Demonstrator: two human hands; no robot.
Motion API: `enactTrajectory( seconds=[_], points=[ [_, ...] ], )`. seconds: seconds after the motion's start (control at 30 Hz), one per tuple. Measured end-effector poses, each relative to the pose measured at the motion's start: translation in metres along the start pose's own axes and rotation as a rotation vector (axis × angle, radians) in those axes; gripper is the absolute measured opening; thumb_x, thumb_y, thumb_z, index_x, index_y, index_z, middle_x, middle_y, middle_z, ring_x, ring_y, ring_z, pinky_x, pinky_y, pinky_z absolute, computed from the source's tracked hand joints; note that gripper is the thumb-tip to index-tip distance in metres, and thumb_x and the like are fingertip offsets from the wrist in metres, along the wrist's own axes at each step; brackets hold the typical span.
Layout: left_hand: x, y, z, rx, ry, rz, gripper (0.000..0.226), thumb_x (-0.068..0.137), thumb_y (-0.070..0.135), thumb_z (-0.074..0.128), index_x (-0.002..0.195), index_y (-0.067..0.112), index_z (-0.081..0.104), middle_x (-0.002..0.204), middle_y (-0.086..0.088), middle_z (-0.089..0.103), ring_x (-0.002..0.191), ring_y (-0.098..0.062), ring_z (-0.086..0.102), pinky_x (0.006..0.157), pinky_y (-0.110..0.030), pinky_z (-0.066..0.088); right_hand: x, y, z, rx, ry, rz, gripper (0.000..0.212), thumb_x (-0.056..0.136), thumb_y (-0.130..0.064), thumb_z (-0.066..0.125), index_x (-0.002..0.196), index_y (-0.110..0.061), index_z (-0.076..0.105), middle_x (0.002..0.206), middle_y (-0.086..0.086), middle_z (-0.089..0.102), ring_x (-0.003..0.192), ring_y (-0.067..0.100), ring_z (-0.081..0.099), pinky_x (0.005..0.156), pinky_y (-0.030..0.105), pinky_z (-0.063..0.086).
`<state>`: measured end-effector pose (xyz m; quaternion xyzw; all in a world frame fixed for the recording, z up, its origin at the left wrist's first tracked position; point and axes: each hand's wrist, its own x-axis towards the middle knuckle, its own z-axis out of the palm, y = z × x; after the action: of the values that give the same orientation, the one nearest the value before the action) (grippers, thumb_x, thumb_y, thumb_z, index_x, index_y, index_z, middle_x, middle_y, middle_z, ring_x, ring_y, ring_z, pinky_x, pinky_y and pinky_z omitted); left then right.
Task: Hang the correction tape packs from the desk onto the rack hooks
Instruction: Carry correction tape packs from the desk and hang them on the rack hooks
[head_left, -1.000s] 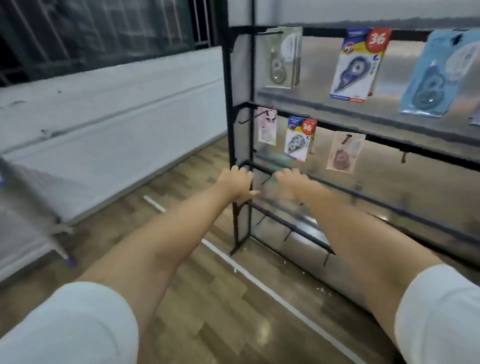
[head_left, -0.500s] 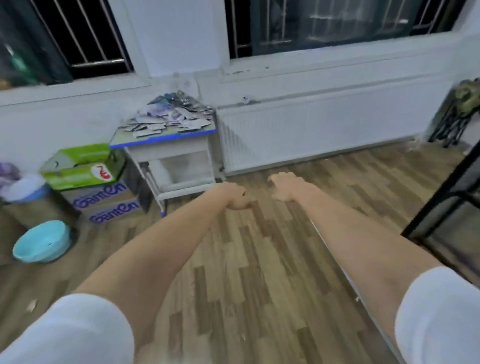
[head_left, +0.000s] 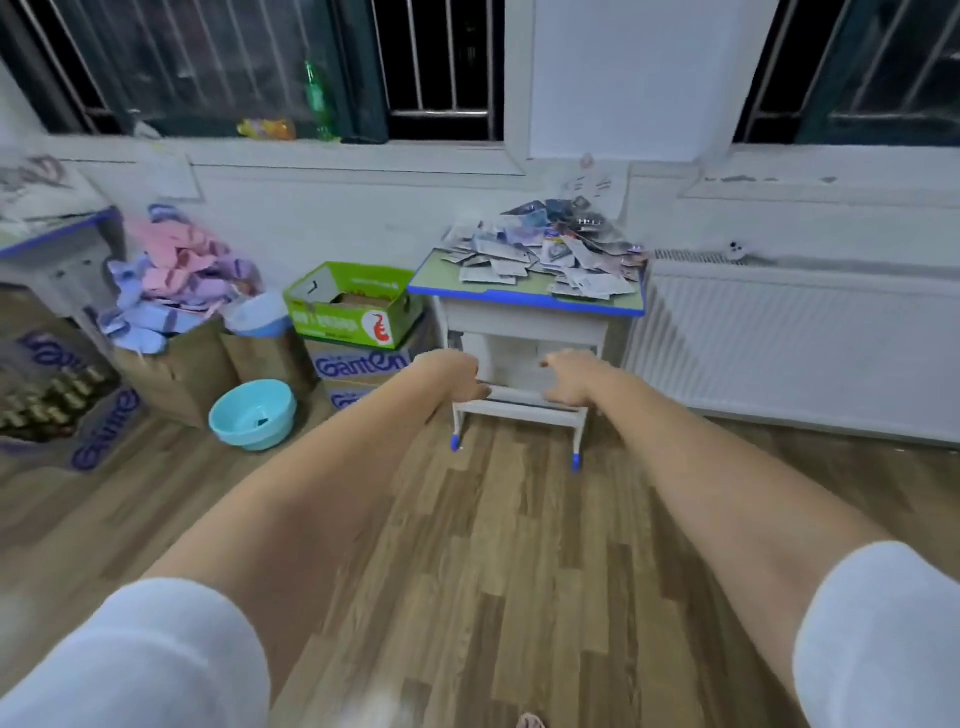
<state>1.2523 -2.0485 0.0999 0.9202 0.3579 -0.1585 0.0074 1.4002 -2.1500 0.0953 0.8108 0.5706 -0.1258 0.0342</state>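
The view has swung further left since half a second ago: the rack is gone from sight, and the small desk (head_left: 524, 325) that stood off to the left now sits straight ahead, between the two outstretched arms. The heap of correction tape packs (head_left: 550, 249) lies on its green, blue-edged tabletop (head_left: 441, 280), piled mostly toward the right and back, against the white wall.

Both hands reach forward in front of the desk's lower frame, well below the packs, and hold nothing. The left hand (head_left: 454, 376) has its fingers (head_left: 475, 392) curled loosely downward; the right hand (head_left: 569, 376) shows the same relaxed curl, thumb side turned inward. Neither touches the desk as far as can be told.

Left of the desk stands a green cardboard box (head_left: 350, 306) on top of printed cartons (head_left: 358, 366), with a pale blue basin (head_left: 253, 414) on the wooden floor (head_left: 493, 545) beside them. Further left, a brown box (head_left: 176, 374) overflows with pink and lilac packets (head_left: 176, 275). A white radiator (head_left: 795, 348) runs along the wall to the right of the desk. A green bottle (head_left: 314, 98) stands on the window ledge above.
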Motion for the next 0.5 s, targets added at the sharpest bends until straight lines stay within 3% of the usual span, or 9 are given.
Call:
enactTrajectory(
  seconds=[0.2, 0.33, 0.5],
  points=[
    [0.109, -0.054, -0.053, -0.108, 0.059, -0.064, 0.051, 0.097, 0.043, 0.044, 0.132, 0.006, 0.048, 0.135, -0.016, 0.052, 0.121, -0.033, 0.05, 0.091, -0.034, 0.041, 0.139, 0.016, -0.054, 0.034, 0.022, -0.015, 0.06, 0.095, -0.028, 0.052, 0.148, -0.016, 0.029, 0.153, 0.014, 0.03, 0.138, 0.032, 0.032, 0.111, 0.04, 0.031],
    [0.187, -0.083, -0.062, -0.134, 0.027, -0.058, 0.05, 0.097, 0.044, 0.044, 0.13, 0.005, 0.05, 0.133, -0.016, 0.053, 0.119, -0.033, 0.052, 0.089, -0.035, 0.042, 0.22, 0.024, -0.057, 0.028, -0.064, -0.023, 0.059, 0.096, -0.027, 0.049, 0.149, -0.017, 0.026, 0.153, 0.014, 0.027, 0.138, 0.034, 0.03, 0.11, 0.042, 0.032],
    [0.297, -0.124, -0.077, -0.134, 0.029, -0.056, 0.054, 0.096, 0.046, 0.045, 0.136, 0.011, 0.046, 0.138, -0.013, 0.048, 0.125, -0.031, 0.047, 0.101, -0.039, 0.041, 0.334, 0.041, -0.068, 0.044, -0.079, -0.002, 0.059, 0.094, -0.03, 0.053, 0.147, -0.014, 0.03, 0.147, 0.014, 0.036, 0.134, 0.033, 0.034, 0.108, 0.042, 0.034]
  ],
)
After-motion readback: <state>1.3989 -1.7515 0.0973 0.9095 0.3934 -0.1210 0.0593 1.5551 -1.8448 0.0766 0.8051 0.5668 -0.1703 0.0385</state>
